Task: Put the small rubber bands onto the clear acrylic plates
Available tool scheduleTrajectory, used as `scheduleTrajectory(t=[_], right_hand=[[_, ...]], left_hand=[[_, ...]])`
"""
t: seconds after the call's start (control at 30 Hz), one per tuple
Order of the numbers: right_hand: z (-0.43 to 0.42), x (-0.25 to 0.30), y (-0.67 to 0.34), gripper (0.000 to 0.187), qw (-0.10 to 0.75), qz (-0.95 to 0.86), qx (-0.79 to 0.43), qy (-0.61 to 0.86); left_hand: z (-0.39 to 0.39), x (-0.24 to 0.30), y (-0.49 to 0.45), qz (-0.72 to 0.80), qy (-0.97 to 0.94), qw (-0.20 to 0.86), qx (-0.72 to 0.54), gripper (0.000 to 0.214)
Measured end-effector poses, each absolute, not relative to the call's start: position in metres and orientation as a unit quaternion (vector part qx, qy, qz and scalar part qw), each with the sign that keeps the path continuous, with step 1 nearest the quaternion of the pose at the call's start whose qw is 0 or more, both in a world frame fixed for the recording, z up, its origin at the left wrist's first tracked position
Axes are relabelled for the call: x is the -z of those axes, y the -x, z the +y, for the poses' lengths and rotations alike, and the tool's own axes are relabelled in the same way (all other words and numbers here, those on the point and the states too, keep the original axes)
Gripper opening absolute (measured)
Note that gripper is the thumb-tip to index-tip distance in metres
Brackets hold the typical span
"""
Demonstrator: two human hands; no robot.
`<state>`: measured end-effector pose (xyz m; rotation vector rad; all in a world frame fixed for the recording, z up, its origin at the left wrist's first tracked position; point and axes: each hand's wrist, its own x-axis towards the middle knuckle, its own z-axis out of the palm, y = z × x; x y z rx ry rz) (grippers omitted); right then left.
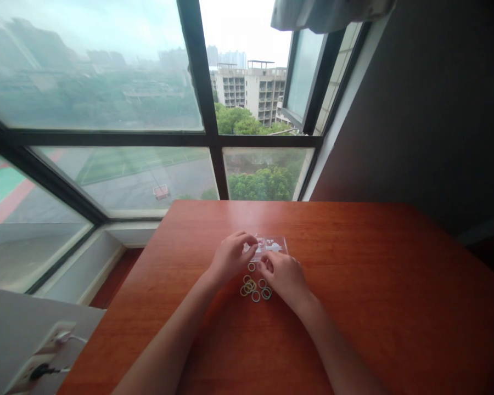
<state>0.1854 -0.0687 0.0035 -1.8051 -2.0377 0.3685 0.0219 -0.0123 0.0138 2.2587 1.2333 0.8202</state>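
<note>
You have a clear, see-through case (276, 243) lying flat, oblong, with white shapes showing through it; its left end is partly hidden from you, and the detail inside is too small to make out. On the near side of the case you have a scatter of thin, round rings (247, 288), pale green to yellowish, all lying flat. One lies alone just beside the case. Farther toward you from the case, several overlap in a cluster, the yellowest among them; to the right of those, another few lie close together, and a single one sits farthest from the case.
</note>
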Motion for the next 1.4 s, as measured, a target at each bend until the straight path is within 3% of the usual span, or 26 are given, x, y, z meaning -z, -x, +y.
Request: scheduleTrajectory(t=[0.27, 0.5, 0.63, 0.8, 1.4], right_hand=[[-0.065, -0.002, -0.196, 0.008, 0.318, -0.694, -0.094, 0.639], [-0.065, -0.002, -0.197, 0.011, 0.335, -0.688, -0.102, 0.636], [-0.065, -0.002, -0.198, 0.01, 0.304, -0.692, -0.111, 0.645], [-0.065, -0.004, -0.198, 0.009, 0.26, -0.701, -0.116, 0.654], [-0.065, -0.008, -0.209, 0.01, 0.127, -0.743, -0.174, 0.634]], left_hand=[[-0.016, -0.014, -0.029, 0.383, -0.822, 0.312, -0.282, 0.01], [-0.013, -0.01, -0.032, 0.459, -0.81, 0.203, -0.304, 0.009], [-0.009, -0.007, -0.033, 0.525, -0.792, 0.116, -0.288, 0.014], [-0.006, -0.004, -0.033, 0.538, -0.8, 0.088, -0.251, 0.015], [-0.019, -0.042, 0.0, 0.445, -0.869, 0.137, -0.168, 0.013]])
